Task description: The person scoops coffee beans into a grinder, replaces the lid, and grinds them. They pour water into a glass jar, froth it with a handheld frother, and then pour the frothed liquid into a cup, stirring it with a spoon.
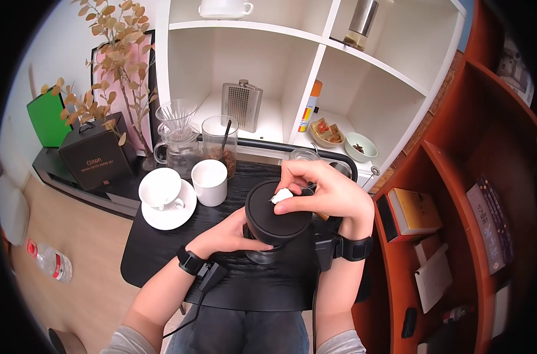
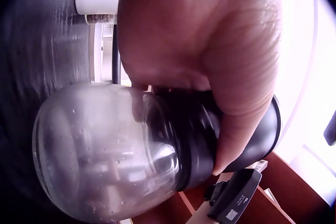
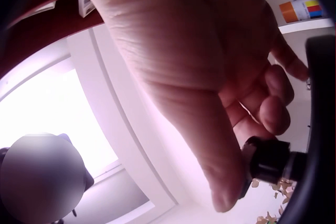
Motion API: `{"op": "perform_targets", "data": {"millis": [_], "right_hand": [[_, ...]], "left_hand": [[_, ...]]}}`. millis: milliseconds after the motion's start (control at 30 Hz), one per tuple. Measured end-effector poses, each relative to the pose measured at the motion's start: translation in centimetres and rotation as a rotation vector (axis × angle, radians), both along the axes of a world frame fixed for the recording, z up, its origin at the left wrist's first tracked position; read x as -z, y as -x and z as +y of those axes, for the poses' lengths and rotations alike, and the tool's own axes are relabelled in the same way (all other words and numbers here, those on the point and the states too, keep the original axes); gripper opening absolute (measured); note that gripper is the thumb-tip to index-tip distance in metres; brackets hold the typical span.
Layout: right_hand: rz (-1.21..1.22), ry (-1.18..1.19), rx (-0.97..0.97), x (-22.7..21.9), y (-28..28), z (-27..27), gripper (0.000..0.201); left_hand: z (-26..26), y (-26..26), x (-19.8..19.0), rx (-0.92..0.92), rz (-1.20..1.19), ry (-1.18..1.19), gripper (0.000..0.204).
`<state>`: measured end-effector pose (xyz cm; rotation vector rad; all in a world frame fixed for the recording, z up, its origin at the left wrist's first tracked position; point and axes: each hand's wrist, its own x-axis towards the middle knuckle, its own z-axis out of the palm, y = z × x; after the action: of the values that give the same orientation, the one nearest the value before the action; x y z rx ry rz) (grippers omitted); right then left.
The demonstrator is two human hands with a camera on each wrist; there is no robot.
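A hand coffee grinder (image 1: pixel 273 213) with a wide round black top stands over the black table (image 1: pixel 162 265). Its lower part is a clear glass chamber (image 2: pixel 100 150) with droplets on the wall. My left hand (image 1: pixel 224 237) grips the black collar above the glass, the thumb laid across the near side. With thumb and fingers, my right hand (image 1: pixel 333 192) pinches a small knob (image 3: pixel 268 160) on the top. The knob looks bright white from the head and black in the right wrist view.
Left of the grinder are a white mug (image 1: pixel 210 184), a white cup (image 1: pixel 160 187) on a saucer (image 1: pixel 173 219), a glass (image 1: pixel 212 133) holding brown bits and a glass dripper (image 1: pixel 177 115) on a server. White shelving (image 1: pixel 250 29) rises behind; a red-brown bookcase (image 1: pixel 451 159) flanks the right.
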<state>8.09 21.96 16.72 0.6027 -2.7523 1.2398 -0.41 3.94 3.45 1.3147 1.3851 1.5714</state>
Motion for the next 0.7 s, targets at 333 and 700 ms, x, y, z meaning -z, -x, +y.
{"op": "perform_targets", "data": {"millis": [333,700], "right_hand": [[0.306,-0.323,0.413,0.2,-0.4,-3.0,0.042],[0.159,-0.376,0.686,0.2,-0.4,-4.4,0.046]], "left_hand": [[0.1,-0.2,0.3,-0.013,-0.07,-0.018,0.075],[0.1,-0.2,0.3,-0.014,-0.101,0.042,0.079]]}}
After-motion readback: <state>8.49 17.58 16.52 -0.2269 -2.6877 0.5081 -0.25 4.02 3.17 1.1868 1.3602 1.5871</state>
